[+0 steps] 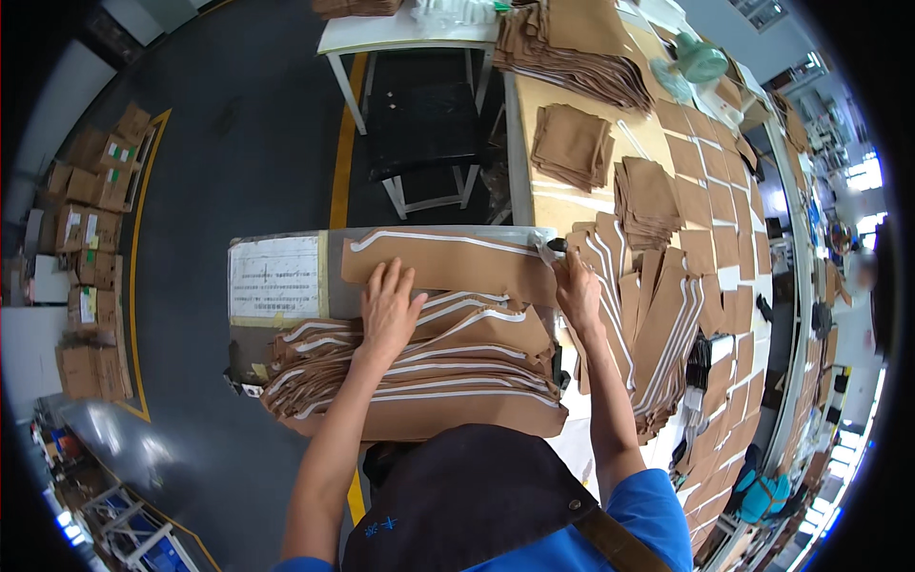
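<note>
A long brown sheet piece [457, 262] with a white strip along its far edge lies flat on the grey work surface [334, 310]. My left hand [389, 307] rests on its near left part, fingers stretched out and apart. At the piece's right end my right hand [579, 286] is closed on a small black object [558, 245], whose kind I cannot make out. Clear plastic [543, 240] shows beside that object. Below my left hand, a heap of similar brown pieces with white strips [448, 367] spreads toward me, overlapping and partly wavy.
A printed sheet [274, 276] is taped at the work surface's left. On the right, a long table carries fanned brown pieces [667, 334], stacks of brown panels [572, 143] and a green fan [701, 59]. A black stool [424, 129] stands ahead; cardboard boxes [95, 229] line the left.
</note>
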A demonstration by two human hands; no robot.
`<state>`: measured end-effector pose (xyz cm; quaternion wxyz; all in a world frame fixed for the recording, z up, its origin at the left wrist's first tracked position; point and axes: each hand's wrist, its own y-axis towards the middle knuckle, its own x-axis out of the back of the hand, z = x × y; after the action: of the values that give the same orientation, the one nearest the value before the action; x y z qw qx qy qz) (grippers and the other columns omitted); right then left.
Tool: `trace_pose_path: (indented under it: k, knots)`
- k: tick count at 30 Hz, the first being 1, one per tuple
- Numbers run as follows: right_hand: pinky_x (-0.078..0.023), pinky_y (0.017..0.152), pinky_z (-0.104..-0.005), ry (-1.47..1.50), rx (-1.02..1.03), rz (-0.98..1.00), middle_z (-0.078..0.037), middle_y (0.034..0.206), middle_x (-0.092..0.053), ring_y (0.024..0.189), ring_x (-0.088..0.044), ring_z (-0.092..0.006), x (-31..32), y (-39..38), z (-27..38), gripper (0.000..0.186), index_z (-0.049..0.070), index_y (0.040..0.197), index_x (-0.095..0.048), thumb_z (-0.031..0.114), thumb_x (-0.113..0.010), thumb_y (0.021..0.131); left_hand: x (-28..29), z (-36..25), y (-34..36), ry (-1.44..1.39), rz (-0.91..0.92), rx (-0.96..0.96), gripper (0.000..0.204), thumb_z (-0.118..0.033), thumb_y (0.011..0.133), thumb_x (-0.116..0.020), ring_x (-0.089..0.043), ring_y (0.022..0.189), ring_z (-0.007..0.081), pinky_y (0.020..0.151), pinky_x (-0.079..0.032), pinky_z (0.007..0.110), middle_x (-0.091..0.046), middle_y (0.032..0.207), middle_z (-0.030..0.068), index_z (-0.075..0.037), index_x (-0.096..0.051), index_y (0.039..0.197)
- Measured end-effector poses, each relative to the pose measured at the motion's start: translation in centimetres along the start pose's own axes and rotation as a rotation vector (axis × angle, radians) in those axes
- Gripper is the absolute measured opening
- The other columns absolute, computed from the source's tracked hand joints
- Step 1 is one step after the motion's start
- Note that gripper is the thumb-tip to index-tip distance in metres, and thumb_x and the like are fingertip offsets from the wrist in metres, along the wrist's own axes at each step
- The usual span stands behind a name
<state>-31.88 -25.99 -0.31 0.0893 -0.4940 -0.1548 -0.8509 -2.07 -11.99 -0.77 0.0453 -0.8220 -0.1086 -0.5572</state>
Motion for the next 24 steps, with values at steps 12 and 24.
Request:
trace_pose_path:
  k: [12, 24]
  knots:
    - [-0.052, 0.066, -0.0487, 0.285, 0.483, 0.19, -0.021, 0.097, -0.067, 0.081, -0.065, -0.0424, -7.4, 7.5, 13.1, 0.024, 0.001, 0.108, -0.056, 0.01, -0.064, 0.088, -0.7, -2.1, 1.0, -0.112, 0.027, -0.042, 0.049, -0.032, 0.088, -0.07, -0.039, 0.132, 0.0347, 0.104, -0.036, 0.052, -0.043, 0.143, 0.0175, -0.002, -0.06, 0.126]
    - [-0.054, 0.068, -0.0467, 0.184, 0.519, 0.322, -0.024, 0.1, -0.067, 0.086, -0.066, -0.0431, -10.7, 6.9, 15.0, 0.033, -0.001, 0.118, -0.057, 0.007, -0.064, 0.087, -1.8, -1.4, 0.5, -0.132, -0.033, -0.053, 0.059, -0.031, 0.085, -0.072, -0.031, 0.14, 0.0388, 0.109, -0.029, 0.061, -0.038, 0.147, 0.0202, -0.007, -0.053, 0.135]
